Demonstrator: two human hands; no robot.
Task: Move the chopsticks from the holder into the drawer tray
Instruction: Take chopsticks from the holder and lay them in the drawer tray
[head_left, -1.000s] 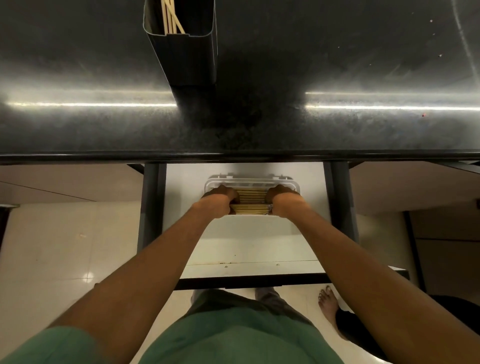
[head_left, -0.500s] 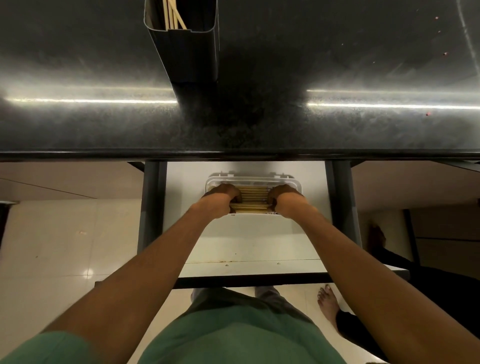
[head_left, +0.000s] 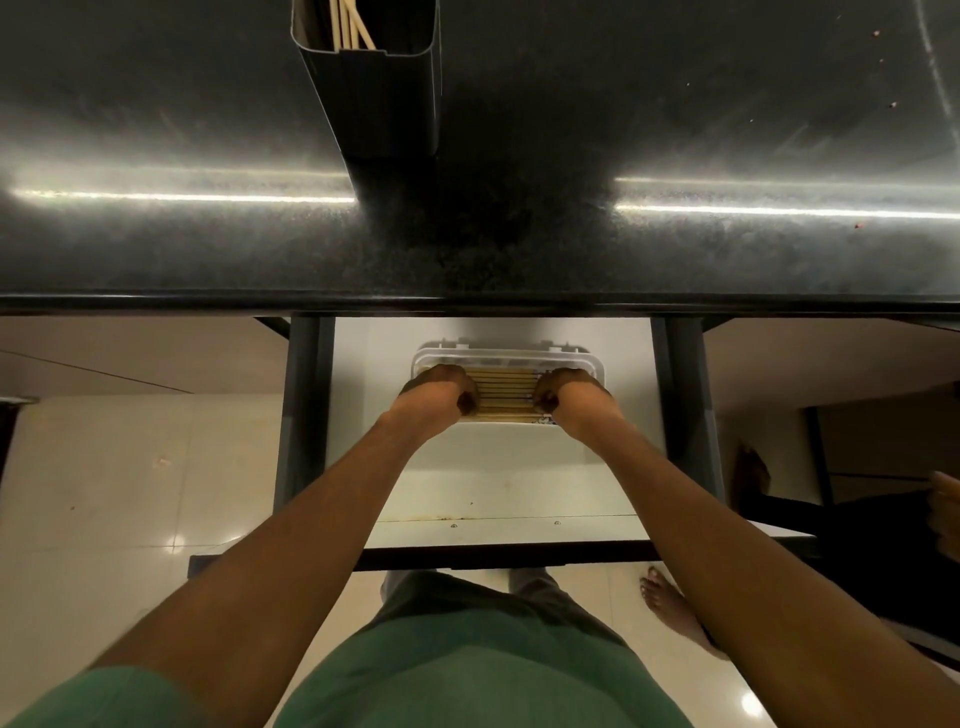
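A white plastic tray (head_left: 509, 357) sits in the open white drawer (head_left: 498, 483) below the dark counter. Several wooden chopsticks (head_left: 501, 391) lie side by side across the tray. My left hand (head_left: 436, 396) covers their left ends and my right hand (head_left: 574, 397) covers their right ends, the fingers of both curled down on the bundle. On the counter above, a tall dark rectangular holder (head_left: 382, 88) stands upright with a few pale chopsticks (head_left: 349, 26) leaning inside it at its left.
The black counter (head_left: 675, 130) spans the whole top, its front edge overhanging the drawer's back. Dark drawer rails (head_left: 304, 415) run on either side. A bare foot (head_left: 670, 603) and another person's dark-clothed leg stand at the right on the pale tiled floor.
Both hands stay on the ends of the chopsticks in the tray, shifting only slightly. The other person's leg at the right has moved.
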